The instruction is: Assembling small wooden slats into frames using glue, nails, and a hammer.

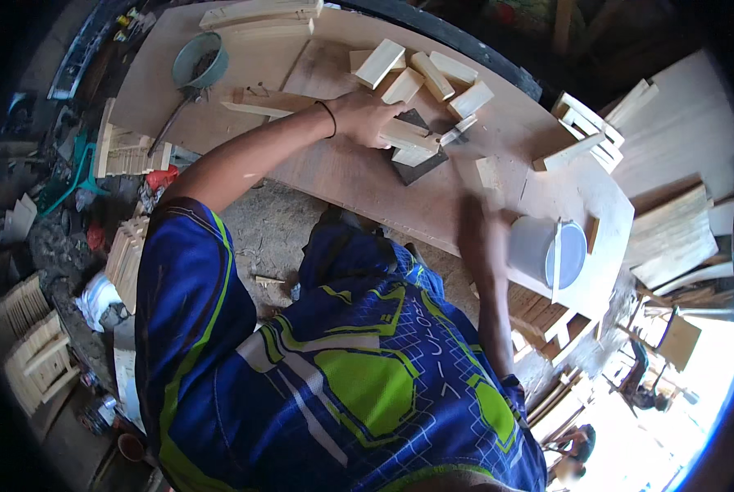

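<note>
My left hand (365,121) is closed on a pale wooden block (409,139), which rests over a dark flat plate (418,168) on the plywood tabletop (334,168). A slim wooden strip (458,129) touches or lies close to the block's right end. Smeared by motion, my right hand (477,221) is over the table's near edge, left of a white bucket (539,250). Just beyond its fingers is a blurred pale piece of wood (486,174); whether the hand grips it I cannot tell. Several loose wooden blocks (381,63) lie beyond my left hand.
A greenish bowl (200,61) with dark contents stands at the far left, near a wooden bar (268,102) with nails on it. Slatted wooden frames (588,131) sit at the right. Stacked wood pieces (129,152) stand on the left. People are at lower right.
</note>
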`<action>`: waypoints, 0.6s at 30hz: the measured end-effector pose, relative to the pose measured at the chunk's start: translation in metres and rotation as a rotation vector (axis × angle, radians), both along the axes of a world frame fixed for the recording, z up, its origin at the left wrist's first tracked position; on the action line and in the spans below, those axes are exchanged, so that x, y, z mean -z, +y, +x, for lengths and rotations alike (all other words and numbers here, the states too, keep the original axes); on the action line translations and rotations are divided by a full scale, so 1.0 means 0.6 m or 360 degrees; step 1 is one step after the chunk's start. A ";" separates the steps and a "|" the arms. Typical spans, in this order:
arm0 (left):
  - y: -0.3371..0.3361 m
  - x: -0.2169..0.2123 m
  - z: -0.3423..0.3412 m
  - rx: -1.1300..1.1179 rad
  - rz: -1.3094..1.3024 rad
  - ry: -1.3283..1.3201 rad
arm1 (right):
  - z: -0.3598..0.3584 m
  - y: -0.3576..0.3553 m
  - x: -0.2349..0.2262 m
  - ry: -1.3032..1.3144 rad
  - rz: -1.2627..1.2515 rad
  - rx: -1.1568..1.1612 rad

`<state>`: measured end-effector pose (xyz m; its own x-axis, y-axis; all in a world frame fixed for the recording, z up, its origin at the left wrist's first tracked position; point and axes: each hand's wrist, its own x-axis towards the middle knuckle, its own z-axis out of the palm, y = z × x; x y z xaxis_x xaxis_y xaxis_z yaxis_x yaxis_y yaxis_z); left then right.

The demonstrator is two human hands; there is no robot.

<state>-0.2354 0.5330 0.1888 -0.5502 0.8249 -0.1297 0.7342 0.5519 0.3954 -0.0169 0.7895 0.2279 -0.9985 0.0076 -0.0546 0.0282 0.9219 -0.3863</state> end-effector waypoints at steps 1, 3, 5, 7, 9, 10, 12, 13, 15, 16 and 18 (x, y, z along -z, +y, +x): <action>-0.003 0.017 0.008 0.0028 0.0011 -0.0001 | 0.003 -0.013 0.029 0.0101 -0.0185 0.0084; -0.012 0.043 0.006 -0.0002 0.0047 0.0118 | -0.017 -0.011 0.018 0.0215 -0.0384 0.0224; -0.006 0.025 -0.003 -0.0013 0.0004 0.0057 | -0.006 0.041 -0.008 0.0380 -0.0629 0.0437; -0.010 0.009 0.005 -0.0089 -0.0090 -0.0045 | 0.030 0.178 -0.122 0.1052 -0.0402 0.0391; -0.005 0.015 -0.004 -0.0060 -0.0059 -0.0021 | 0.047 0.206 -0.138 0.1737 -0.0149 0.0399; -0.003 0.019 -0.006 -0.0044 -0.0025 0.0010 | 0.046 0.196 -0.115 0.1440 -0.0088 0.0349; 0.000 0.029 -0.016 0.0004 0.0010 -0.0001 | 0.045 0.158 -0.060 0.0845 0.0018 0.0271; 0.005 0.027 -0.015 -0.0017 -0.0065 -0.0044 | 0.045 0.131 -0.031 0.0545 0.0062 0.0234; 0.002 0.025 -0.011 -0.0067 -0.0158 -0.0067 | 0.025 0.075 0.028 -0.0023 0.0124 0.0100; -0.003 0.035 -0.016 -0.0069 -0.0113 -0.0080 | 0.008 0.006 0.057 -0.0309 0.0156 0.0063; -0.006 0.039 -0.009 -0.0062 -0.0059 -0.0089 | 0.023 -0.033 0.107 0.0130 -0.0295 0.0226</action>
<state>-0.2409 0.5295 0.1655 -0.5729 0.7970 -0.1913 0.6891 0.5947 0.4141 -0.0029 0.7695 0.1637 -0.9893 0.1455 0.0128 0.1141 0.8242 -0.5546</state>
